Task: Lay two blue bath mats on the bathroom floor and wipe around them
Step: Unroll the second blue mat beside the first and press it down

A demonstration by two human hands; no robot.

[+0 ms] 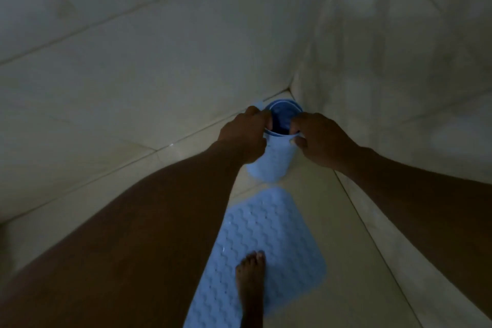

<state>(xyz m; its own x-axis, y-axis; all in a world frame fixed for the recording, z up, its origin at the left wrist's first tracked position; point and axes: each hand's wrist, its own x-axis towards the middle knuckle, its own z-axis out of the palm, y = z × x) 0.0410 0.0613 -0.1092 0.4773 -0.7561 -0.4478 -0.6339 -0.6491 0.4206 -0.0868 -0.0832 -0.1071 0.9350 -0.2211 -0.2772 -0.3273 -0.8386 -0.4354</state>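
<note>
Blue in colour, the rolled mat [269, 162] is gripped at its upper rim by both hands. The left hand [245, 136] and the right hand [319, 138] are each curled over the edge, with the fingertips hidden inside the opening. The roll is stood on end in the corner where two tiled walls [133, 61] meet, its long axis upright and its open mouth turned up toward the camera. A flat mat [279, 234] is laid on the floor [346, 287] just before it, its long axis pointed toward the corner and its near end cut off by the lower edge. A bare foot [250, 277] is set on it. Fine detail is lost in the dim light.
</note>
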